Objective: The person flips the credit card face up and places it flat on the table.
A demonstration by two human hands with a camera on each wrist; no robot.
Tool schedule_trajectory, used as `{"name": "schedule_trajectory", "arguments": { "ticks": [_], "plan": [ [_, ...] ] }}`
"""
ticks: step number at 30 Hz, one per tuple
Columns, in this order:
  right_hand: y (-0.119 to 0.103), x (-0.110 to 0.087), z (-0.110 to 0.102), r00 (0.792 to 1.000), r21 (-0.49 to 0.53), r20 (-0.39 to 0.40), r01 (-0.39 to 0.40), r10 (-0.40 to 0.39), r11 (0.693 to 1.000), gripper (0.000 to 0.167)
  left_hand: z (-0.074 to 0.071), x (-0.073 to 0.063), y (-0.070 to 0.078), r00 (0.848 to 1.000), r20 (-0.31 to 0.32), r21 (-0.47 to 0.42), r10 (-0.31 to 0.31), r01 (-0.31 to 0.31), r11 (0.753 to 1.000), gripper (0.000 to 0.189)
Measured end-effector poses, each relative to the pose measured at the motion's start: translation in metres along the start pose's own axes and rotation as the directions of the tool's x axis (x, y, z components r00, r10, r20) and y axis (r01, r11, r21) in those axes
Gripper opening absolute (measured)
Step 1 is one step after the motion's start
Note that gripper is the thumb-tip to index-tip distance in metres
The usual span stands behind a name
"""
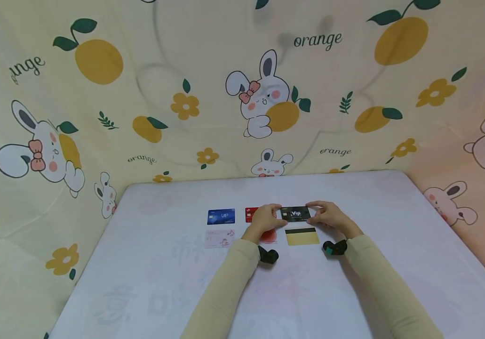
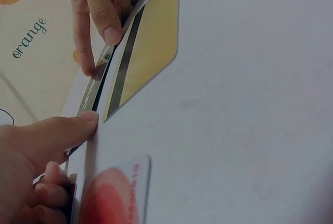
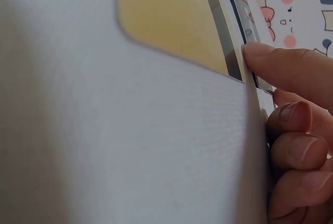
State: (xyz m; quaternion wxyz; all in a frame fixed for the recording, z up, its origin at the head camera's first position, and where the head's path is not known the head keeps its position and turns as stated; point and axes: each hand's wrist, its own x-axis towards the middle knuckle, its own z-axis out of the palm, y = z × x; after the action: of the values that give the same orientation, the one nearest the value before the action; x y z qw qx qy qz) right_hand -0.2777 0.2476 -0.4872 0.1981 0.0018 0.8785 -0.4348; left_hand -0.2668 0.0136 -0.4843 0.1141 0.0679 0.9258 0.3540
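Observation:
A black card lettered "Vip" (image 1: 295, 213) lies in the back row, to the right of the other cards there. My left hand (image 1: 264, 220) grips its left edge between thumb and fingers. On the opposite edge, my right hand (image 1: 332, 216) pinches it the same way. In the left wrist view, both thumbs are at the near side of the black card (image 2: 92, 92). Just in front lies a gold card with a dark stripe (image 1: 302, 237). My left hand partly covers a red card (image 1: 249, 214) and a card with red circles (image 1: 270, 236).
Farther left, a blue VIP card (image 1: 221, 216) sits behind a pale pink card (image 1: 219, 238). All the cards form two rows on the white tabletop (image 1: 140, 263). A printed cloth (image 1: 208, 56) with rabbits and oranges hangs behind the table.

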Motion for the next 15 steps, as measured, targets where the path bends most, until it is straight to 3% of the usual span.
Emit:
{"name": "schedule_trajectory", "arguments": {
  "ticks": [15],
  "plan": [
    [-0.0014,-0.0001,0.0004,1.0,-0.008,-0.016,-0.006,0.006,1.0,0.071,0.0018,-0.0014,-0.0014,1.0,-0.013,0.019,0.027,-0.027,0.999,0.057]
  ]
}}
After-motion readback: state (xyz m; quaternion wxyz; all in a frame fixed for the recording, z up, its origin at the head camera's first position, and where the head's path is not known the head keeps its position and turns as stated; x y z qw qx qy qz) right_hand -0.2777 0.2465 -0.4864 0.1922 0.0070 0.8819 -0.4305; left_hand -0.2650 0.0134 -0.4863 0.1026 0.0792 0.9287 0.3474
